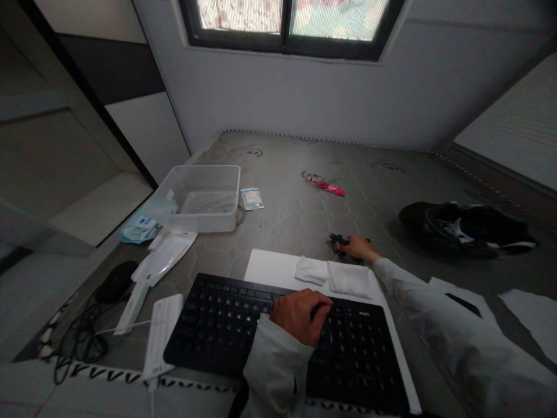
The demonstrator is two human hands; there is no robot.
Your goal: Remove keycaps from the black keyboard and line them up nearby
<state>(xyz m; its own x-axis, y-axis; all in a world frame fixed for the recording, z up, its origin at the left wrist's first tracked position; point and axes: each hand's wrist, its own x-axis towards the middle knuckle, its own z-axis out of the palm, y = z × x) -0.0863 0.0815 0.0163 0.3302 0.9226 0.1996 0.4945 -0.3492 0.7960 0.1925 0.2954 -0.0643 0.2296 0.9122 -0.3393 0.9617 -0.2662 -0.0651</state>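
A black keyboard (204, 325) lies on a white board (265, 264) at the near edge of the table. Over its middle, my left hand (298, 313) is curled with the thumb close to the bent fingers; whatever they may hold is hidden. Past the board's far right corner, my right hand (359, 248) reaches down to a small heap of black pieces (337, 241) on the table, fingers closed at them. The pieces look like loose keycaps, too small to be sure. Two folded white cloths or wipes (350, 280) lie side by side on the board, just beyond the keyboard.
A clear plastic bin (202, 222) stands at the left, near a small white packet (252, 199) and a blue wipes pack (141, 228). A black mouse (116, 281), cables and a white power strip (163, 331) lie nearer. A red strip (326, 186) and black bag (478, 229) lie beyond.
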